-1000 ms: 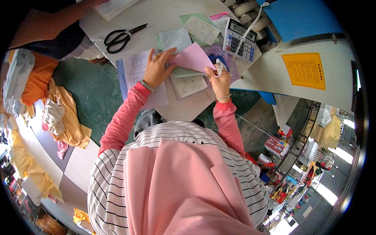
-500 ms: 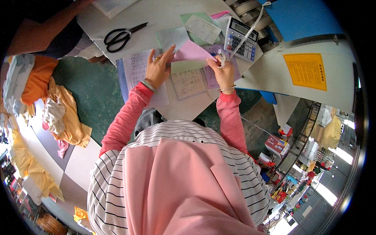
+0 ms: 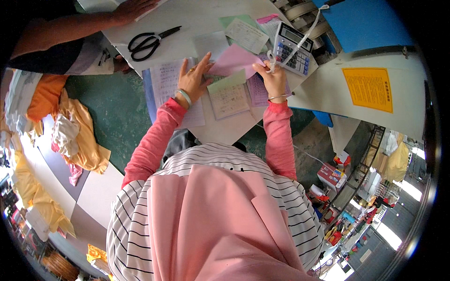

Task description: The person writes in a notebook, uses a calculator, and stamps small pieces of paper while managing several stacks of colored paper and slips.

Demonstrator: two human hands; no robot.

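My left hand (image 3: 193, 81), wearing a ring and a bangle, has its fingers spread at the left edge of a pink sheet (image 3: 236, 61). A ruled, handwritten page (image 3: 166, 77) lies under and left of it. My right hand (image 3: 274, 82) is closed around the looped end of a white cord (image 3: 305, 36), beside the sheet's right corner. Whether something else sits inside that grip is hidden. Below the pink sheet, a pale green slip (image 3: 228, 82) lies over a handwritten cream slip (image 3: 228, 101). A purple printed form (image 3: 257, 91) is partly beneath my right hand.
A calculator (image 3: 293, 49) stands at the table's right corner, near green and white slips (image 3: 247, 35). Black-handled scissors (image 3: 151, 43) lie at the far left. Another person's hand (image 3: 136, 9) rests on the table's far edge. Piled orange cloth (image 3: 49, 96) is at left.
The pink sheet, raised between my hands before, now lies lower and flatter. My right hand has turned and its wrist shifted right. The other person's arm has reached in over the table.
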